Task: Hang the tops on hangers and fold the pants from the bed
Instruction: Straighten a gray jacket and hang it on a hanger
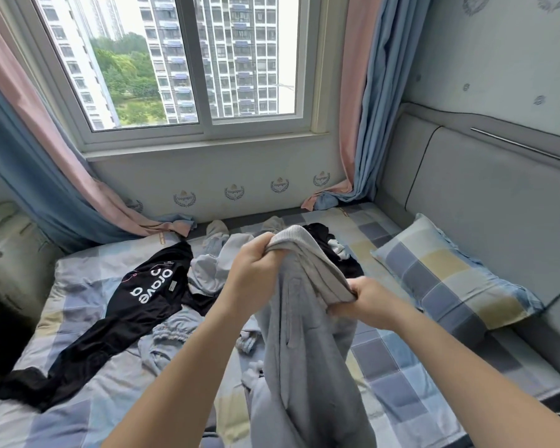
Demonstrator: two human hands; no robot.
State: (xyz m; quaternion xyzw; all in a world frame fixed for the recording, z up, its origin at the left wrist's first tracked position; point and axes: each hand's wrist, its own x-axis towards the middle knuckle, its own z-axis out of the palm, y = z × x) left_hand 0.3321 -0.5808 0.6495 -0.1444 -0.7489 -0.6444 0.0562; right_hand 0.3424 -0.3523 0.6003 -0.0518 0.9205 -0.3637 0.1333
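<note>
1. On the left side of the bed [78, 276] a black top [149, 295] with white lettering lies spread out, well apart from both hands. No hanger shows.
2. Just right of it, crumpled pale garments [207, 273] lie behind the left hand [256, 273].
3. That hand's fingers are curled tight round the ribbed waistband, at its higher, farther end.
4. Between the hands hang the grey pants [304, 350]. Their long axis runs from the waistband down toward the person, with the legs bunched together and the lower end out of frame.
5. The right hand [366, 302] sits lower and nearer the person, its fingers pinching the waistband's other end. The band is slack and gathered, so folding likely calls for drawing the hands apart first.
6. A checked pillow [450, 279] lies at the far right.
</note>
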